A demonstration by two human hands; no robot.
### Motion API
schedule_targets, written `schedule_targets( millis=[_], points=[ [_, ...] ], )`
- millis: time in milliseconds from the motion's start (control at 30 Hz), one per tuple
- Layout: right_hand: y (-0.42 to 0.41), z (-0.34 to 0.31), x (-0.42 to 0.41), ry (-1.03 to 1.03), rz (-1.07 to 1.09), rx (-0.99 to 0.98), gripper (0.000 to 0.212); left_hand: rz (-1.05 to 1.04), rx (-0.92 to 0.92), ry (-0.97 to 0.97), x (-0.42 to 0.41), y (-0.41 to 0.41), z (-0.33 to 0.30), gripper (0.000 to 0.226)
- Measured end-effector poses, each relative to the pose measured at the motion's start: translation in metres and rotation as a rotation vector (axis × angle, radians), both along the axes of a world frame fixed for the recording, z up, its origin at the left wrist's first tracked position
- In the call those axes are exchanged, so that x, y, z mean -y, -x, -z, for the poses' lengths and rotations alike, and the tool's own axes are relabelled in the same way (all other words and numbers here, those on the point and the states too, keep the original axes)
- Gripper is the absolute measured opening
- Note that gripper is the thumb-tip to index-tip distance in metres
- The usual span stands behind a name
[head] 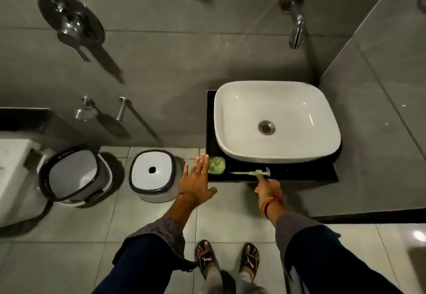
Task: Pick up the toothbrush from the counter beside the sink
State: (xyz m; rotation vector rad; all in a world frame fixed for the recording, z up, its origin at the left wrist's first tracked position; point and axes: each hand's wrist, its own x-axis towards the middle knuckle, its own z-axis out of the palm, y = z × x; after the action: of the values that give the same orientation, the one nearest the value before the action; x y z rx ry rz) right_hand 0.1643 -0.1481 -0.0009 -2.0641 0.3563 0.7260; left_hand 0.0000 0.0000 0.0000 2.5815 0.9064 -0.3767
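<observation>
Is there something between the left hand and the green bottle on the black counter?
Nothing visible. The left hand is open, its straight fingertips right beside the green bottle, at or almost touching it. The pump dispenser lies farther right, at the right hand.

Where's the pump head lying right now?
In the head view, the pump head lies flat on the black counter in front of the basin, right of the green bottle, with the right hand touching its nozzle end.

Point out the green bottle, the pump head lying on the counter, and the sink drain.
green bottle (216,165), head view, on its top face.
pump head (261,172), head view, on its white nozzle end.
sink drain (266,127), head view, on the metal strainer.
</observation>
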Motion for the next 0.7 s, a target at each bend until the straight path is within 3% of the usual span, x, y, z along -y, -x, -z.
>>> schedule_targets(
  millis=[233,533,700],
  points=[
    [-0.023,0.02,-0.023,-0.197,0.316,-0.079,0.04,0.019,0.095,-0.03,-0.003,-0.003,0.009,0.109],
    [-0.022,0.019,-0.026,-0.206,0.441,-0.118,0.022,0.022,0.136,-0.045,-0.003,-0.003,0.018,0.108],
    [0.01,0.01,-0.007,-0.361,0.43,-0.014,0.023,0.031,0.122,-0.071,0.003,-0.003,0.017,0.104]
  ],
)
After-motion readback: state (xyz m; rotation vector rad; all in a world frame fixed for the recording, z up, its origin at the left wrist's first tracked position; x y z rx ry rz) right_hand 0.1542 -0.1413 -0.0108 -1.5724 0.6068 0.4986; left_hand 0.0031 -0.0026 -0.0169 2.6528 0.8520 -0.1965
